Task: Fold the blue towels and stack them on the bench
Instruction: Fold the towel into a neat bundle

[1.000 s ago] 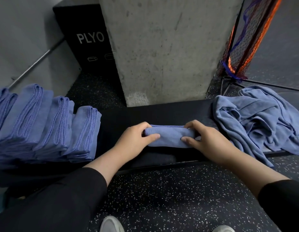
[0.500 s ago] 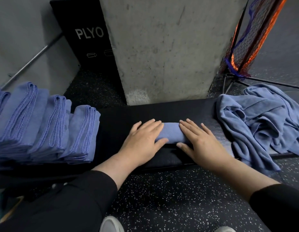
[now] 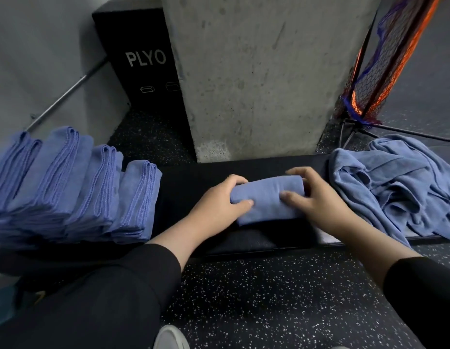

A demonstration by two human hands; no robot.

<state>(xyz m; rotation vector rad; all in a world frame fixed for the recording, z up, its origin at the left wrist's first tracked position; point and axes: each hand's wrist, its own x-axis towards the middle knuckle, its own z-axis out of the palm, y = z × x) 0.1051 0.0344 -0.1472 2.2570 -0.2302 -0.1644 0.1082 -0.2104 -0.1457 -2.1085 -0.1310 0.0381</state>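
A wide concrete pillar (image 3: 264,79) fills the upper middle of the view, rising from a black rubber floor (image 3: 269,298) flecked with white. Behind the pillar's left edge stands a black box (image 3: 140,79) printed with the white word "PLYO". A thin metal bar (image 3: 67,93) slants across the grey wall at the left. At the upper right hangs an orange and dark net (image 3: 385,64) on a thin black frame.

A long black padded bench (image 3: 193,180) runs across the middle of the view, in front of the pillar. On its left end stand folded blue towels (image 3: 67,187), packed side by side in a row with their stitched edges facing up. On its right end lies a loose, crumpled heap of unfolded blue towels (image 3: 395,187), with a corner drooping over the front edge.

Between the row and the heap, on the bench's middle, lies one folded towel (image 3: 266,200), a compact rectangle. A person in black sleeves grasps it from both ends. The left hand (image 3: 216,207) clasps the left end, fingers curled behind it and thumb pressed on top. The right hand (image 3: 317,197) clasps the right end, fingers curled over the far edge and thumb on the top face.

The toe of a pale shoe (image 3: 171,338) shows at the bottom edge.
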